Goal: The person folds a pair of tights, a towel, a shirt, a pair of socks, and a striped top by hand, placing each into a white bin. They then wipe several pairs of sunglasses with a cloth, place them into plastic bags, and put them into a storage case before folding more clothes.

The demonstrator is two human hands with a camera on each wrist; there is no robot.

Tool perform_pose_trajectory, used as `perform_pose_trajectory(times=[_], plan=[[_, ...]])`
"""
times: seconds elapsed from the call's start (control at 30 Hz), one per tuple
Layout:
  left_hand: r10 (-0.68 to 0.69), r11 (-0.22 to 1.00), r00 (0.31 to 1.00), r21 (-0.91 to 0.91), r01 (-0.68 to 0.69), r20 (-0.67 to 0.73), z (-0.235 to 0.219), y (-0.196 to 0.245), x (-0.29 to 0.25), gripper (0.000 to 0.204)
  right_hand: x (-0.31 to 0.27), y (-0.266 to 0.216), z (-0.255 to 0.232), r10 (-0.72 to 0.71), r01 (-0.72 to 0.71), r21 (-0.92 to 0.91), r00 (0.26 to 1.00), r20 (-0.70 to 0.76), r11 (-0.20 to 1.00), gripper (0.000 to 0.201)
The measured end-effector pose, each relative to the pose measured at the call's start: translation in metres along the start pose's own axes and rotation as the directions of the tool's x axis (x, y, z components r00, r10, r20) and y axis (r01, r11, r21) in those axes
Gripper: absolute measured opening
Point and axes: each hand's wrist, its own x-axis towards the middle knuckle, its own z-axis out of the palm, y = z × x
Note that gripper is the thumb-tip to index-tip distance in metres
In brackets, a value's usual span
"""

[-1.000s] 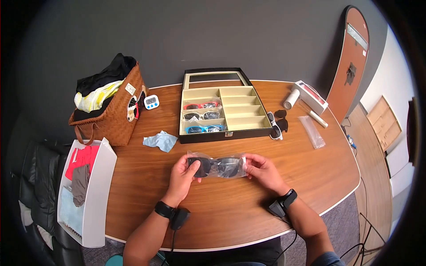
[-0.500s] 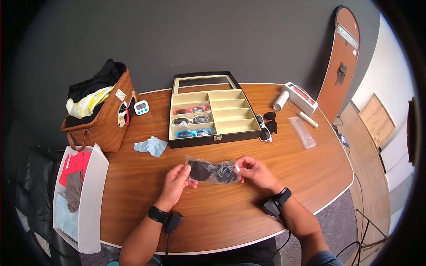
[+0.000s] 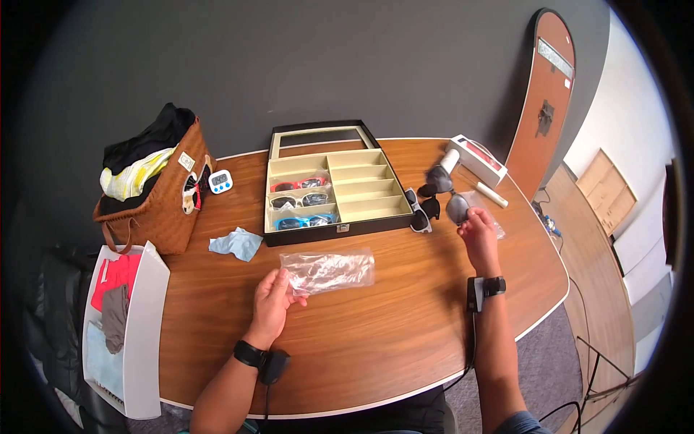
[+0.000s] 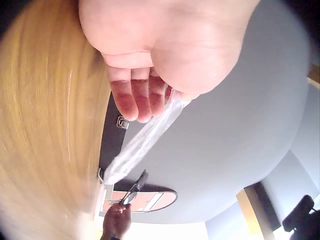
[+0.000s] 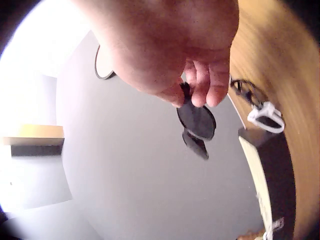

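My left hand (image 3: 273, 300) pinches one end of a clear plastic bag (image 3: 336, 269), which lies flat and wrinkled above the wooden table. Out to the right, my right hand (image 3: 479, 239) grips dark sunglasses (image 3: 457, 208) by one end, raised above the tabletop. In the right wrist view, both lenses (image 5: 197, 120) hang beyond the fingertips. The open display case (image 3: 303, 236) stands in front of me; red sunglasses (image 3: 298, 185), white sunglasses (image 3: 300, 201) and blue sunglasses (image 3: 306, 221) lie in its left compartments. White-framed sunglasses (image 3: 419, 219) and a dark pair sit beside its right edge.
A woven basket (image 3: 163, 220) of clothes stands back left, beside a timer (image 3: 220, 181). In front of it is a white box (image 3: 143, 340) with folded cloths. A blue cloth (image 3: 236, 244) lies left of the case. At right are a white carton (image 3: 477, 160) and a white stick (image 3: 492, 194).
The dark sunglasses have come out of the plastic bag. My right hand has carried them right and away from me, while my left hand keeps the bag. The head view has shifted slightly.
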Motion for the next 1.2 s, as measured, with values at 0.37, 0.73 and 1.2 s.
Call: perform_pose_trajectory(times=[0.37,0.73,1.2], plan=[[-0.103,0.993,0.959,-0.027,0.114,0.262,-0.006,-0.004,-0.004,0.034,0.014,0.029,-0.03,-0.18,0.038,-0.734,0.977,-0.116,0.678,0.039],[-0.265,0.958,0.86,0.018,0.286,0.436,-0.008,-0.008,-0.009,0.033,-0.101,0.028,0.112,0.511,-0.154,-0.505,0.479,0.713,0.849,0.038],[-0.136,0.965,0.957,0.251,0.069,0.258,-0.004,-0.002,-0.004,0.012,-0.1,0.036,0.109,0.595,-0.238,-0.562,0.507,0.624,0.792,0.012]])
